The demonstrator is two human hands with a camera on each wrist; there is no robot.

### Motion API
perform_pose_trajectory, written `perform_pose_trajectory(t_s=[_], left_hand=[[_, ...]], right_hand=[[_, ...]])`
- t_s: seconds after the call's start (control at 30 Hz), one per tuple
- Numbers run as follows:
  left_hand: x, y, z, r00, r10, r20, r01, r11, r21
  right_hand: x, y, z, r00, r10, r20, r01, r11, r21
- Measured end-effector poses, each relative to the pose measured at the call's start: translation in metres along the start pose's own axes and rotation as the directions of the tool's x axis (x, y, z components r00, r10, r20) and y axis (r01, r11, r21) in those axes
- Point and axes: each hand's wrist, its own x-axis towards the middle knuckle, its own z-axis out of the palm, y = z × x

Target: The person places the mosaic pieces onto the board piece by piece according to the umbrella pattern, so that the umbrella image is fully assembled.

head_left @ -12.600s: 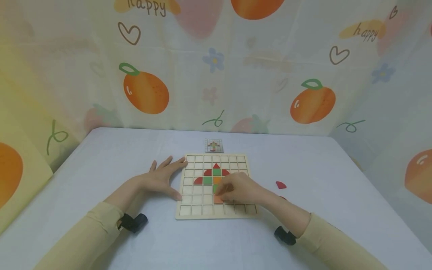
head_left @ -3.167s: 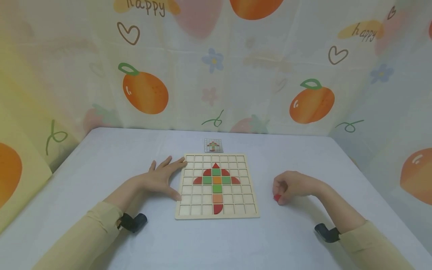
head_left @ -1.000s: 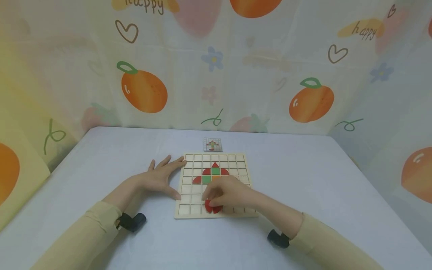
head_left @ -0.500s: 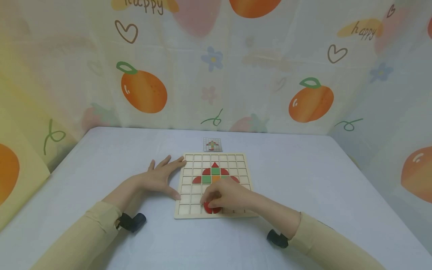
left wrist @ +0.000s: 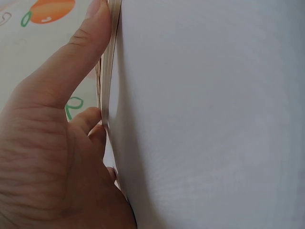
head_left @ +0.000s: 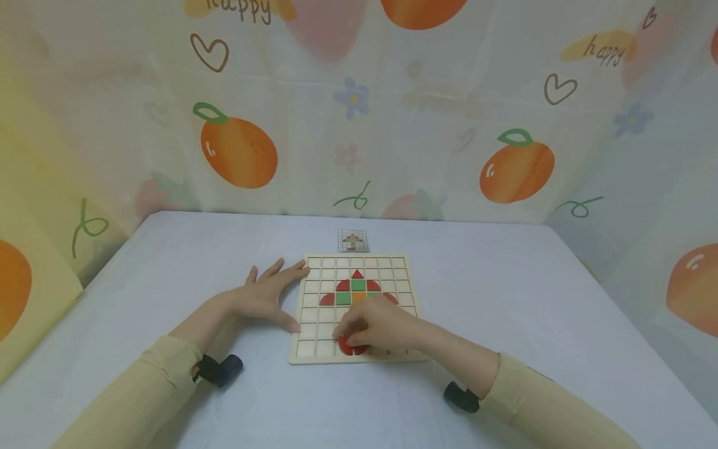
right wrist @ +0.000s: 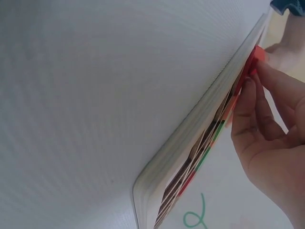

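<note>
A light wooden grid board lies on the table with coloured tiles set in its cells. My left hand has its fingers spread, with fingertips and thumb right at the board's left edge; in the left wrist view the thumb lies along that edge. Over the front rows, my right hand pinches a red quarter-circle tile, beside another red tile in the front row. The pinched red tile stands out above the board in the right wrist view. My right hand hides the middle column.
Behind the board lies a small pattern card printed with a similar figure. On the board, red, green and orange tiles form an arrow-like shape. A white cloth covers the table, and a fruit-print curtain hangs behind it.
Since the earlier frames, the right hand has picked up a red tile from the table at right and carried it left to the board's front row. The left hand has stayed in place.
</note>
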Motion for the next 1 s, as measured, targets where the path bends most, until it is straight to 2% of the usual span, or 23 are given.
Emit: perform_pose_trajectory(t_s=[0.33, 0.53, 0.67, 0.83, 1.0], left_hand=[[0.000, -0.001, 0.000, 1.000, 0.004, -0.001, -0.004, 1.000, -0.004], [0.000, 0.001, 0.000, 1.000, 0.004, -0.001, -0.004, 1.000, -0.001], [0.000, 0.002, 0.000, 1.000, 0.008, -0.002, -0.008, 1.000, 0.002], [0.000, 0.003, -0.001, 1.000, 0.012, 0.007, -0.012, 1.000, -0.010], [-0.004, 0.004, -0.002, 1.000, 0.007, 0.015, -0.007, 1.000, -0.013]], right_hand=[[0.000, 0.003, 0.001, 1.000, -0.024, -0.007, 0.024, 1.000, 0.010], [0.001, 0.007, -0.006, 0.996, -0.056, -0.063, 0.052, 0.997, -0.055], [-0.002, 0.015, -0.017, 0.992, -0.044, -0.115, 0.040, 0.999, -0.032], [-0.012, 0.033, -0.034, 0.976, -0.017, -0.218, 0.013, 1.000, -0.016], [-0.027, 0.053, -0.054, 0.941, 0.065, -0.332, -0.087, 0.995, -0.051]])
